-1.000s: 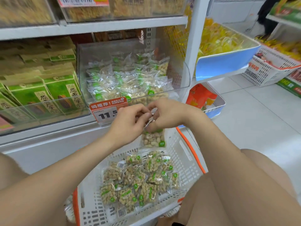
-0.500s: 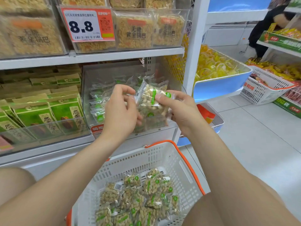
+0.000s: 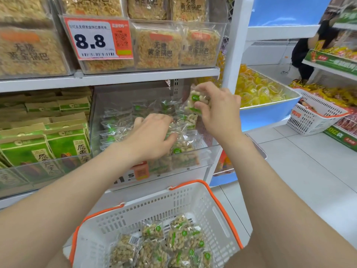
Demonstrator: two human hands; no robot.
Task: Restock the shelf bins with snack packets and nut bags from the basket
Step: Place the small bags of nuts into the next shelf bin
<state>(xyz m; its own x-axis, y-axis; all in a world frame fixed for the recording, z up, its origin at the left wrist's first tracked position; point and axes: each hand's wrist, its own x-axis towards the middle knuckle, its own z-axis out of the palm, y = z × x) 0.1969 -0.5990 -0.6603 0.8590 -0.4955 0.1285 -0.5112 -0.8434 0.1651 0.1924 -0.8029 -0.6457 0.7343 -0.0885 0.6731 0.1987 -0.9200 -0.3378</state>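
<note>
A white metal shelving unit (image 3: 135,77) is seen standing on a pale tiled floor (image 3: 309,171), with a blue tray (image 3: 270,115) of yellow sweets fixed at its right end. A white basket (image 3: 173,204) with an orange rim is placed below the shelf, and nut bags (image 3: 173,242) are piled flat in it. On the lower shelf a clear bin (image 3: 96,113) is partly filled with the same bags. The left hand (image 3: 152,136) is laid over the bags in the bin; whether anything is gripped cannot be told. The hands are held apart. One nut bag (image 3: 195,102) is pinched by the right hand (image 3: 220,111) above the bin's right rear corner, its long axis roughly upright and its green label turned toward the camera.
</note>
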